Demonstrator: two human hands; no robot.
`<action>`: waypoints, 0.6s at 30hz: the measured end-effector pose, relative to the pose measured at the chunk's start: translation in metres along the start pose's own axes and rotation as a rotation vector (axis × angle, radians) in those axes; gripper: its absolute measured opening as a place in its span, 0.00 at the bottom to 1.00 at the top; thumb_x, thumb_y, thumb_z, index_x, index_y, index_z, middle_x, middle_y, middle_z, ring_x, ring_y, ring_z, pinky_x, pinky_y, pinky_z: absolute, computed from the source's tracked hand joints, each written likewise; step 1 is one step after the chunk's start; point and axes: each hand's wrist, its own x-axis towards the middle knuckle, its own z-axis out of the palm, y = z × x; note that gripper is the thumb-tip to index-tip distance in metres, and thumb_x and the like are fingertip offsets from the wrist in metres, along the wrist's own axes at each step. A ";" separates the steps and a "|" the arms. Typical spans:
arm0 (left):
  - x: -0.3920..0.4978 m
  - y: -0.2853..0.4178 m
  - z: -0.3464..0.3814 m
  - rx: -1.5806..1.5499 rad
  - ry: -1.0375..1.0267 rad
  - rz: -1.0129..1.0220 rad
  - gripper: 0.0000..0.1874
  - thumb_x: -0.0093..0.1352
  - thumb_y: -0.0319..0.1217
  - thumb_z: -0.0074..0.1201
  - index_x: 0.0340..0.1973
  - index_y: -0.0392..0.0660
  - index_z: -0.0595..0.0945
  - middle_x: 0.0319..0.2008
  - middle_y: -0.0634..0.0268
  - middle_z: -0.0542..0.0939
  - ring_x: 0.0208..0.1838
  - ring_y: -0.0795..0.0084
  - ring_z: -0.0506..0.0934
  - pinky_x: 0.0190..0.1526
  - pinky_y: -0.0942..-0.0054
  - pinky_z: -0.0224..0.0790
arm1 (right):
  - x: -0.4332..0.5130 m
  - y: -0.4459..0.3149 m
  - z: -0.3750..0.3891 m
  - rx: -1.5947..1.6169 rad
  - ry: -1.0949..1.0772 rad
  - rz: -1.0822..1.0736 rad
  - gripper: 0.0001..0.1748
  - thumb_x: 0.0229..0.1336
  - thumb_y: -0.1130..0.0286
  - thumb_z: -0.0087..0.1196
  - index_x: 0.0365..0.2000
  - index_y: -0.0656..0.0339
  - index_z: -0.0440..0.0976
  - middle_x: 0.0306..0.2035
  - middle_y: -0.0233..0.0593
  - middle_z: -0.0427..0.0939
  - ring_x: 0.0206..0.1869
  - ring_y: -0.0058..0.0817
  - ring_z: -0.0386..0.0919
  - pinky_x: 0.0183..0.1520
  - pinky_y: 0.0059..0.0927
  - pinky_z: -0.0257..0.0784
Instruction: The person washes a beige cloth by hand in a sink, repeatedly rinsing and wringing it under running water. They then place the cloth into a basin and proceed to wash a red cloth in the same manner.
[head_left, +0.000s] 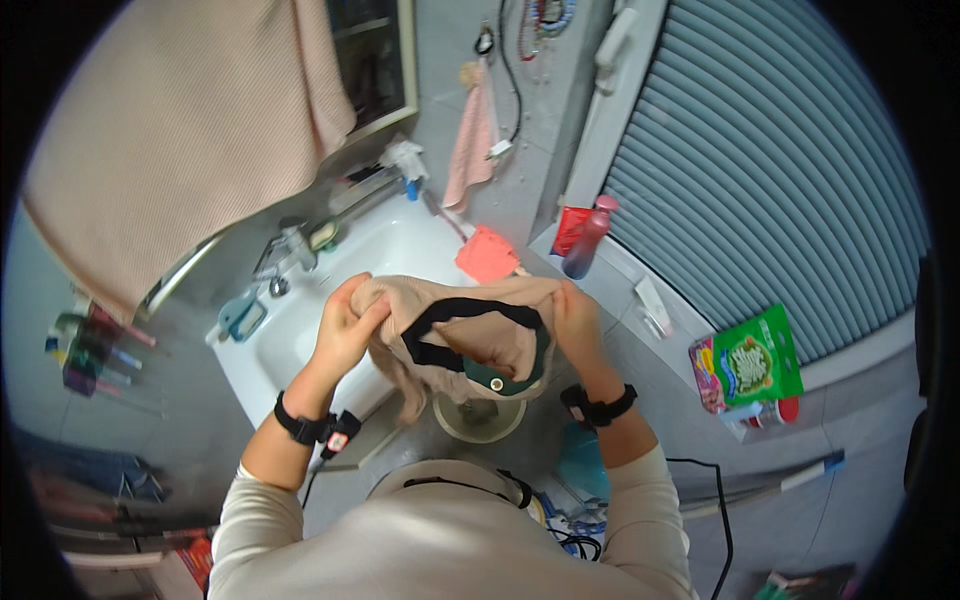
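Between my two hands a beige cloth garment is stretched out, its opening facing up at me. A black band lines part of that opening, and a dark green section with a round pale button or snap forms the near side. My left hand grips the left edge, thumb on top. On the right edge my right hand holds the fabric. One loose fold dangles at the lower left. Behind and left of the garment lies a white washbasin, partly hidden; below it shows a round bin or bucket.
A chrome faucet, a soap dish and a coral cloth sit at the basin. Along the window ledge stand a pink pump bottle, a white tube and a green pouch. A large beige towel hangs upper left.
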 end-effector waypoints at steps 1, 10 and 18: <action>0.000 0.004 0.003 -0.087 -0.003 0.053 0.09 0.70 0.32 0.54 0.35 0.39 0.75 0.30 0.72 0.75 0.34 0.83 0.71 0.38 0.79 0.66 | -0.007 0.005 -0.006 -0.254 0.091 -0.084 0.15 0.65 0.65 0.46 0.43 0.67 0.72 0.26 0.38 0.77 0.36 0.24 0.75 0.40 0.31 0.68; 0.018 0.038 0.017 -0.197 -0.132 0.029 0.08 0.71 0.31 0.52 0.37 0.39 0.78 0.30 0.72 0.77 0.33 0.85 0.72 0.37 0.82 0.65 | -0.145 0.044 0.138 0.187 -0.112 -0.135 0.49 0.53 0.64 0.64 0.68 0.60 0.44 0.58 0.47 0.66 0.57 0.38 0.68 0.60 0.37 0.62; 0.041 0.032 -0.019 -0.058 -0.143 0.158 0.15 0.71 0.31 0.50 0.52 0.40 0.75 0.45 0.69 0.77 0.47 0.80 0.74 0.51 0.78 0.65 | -0.149 0.046 0.074 0.141 0.262 0.214 0.12 0.61 0.71 0.51 0.44 0.63 0.74 0.33 0.39 0.78 0.32 0.29 0.75 0.38 0.31 0.71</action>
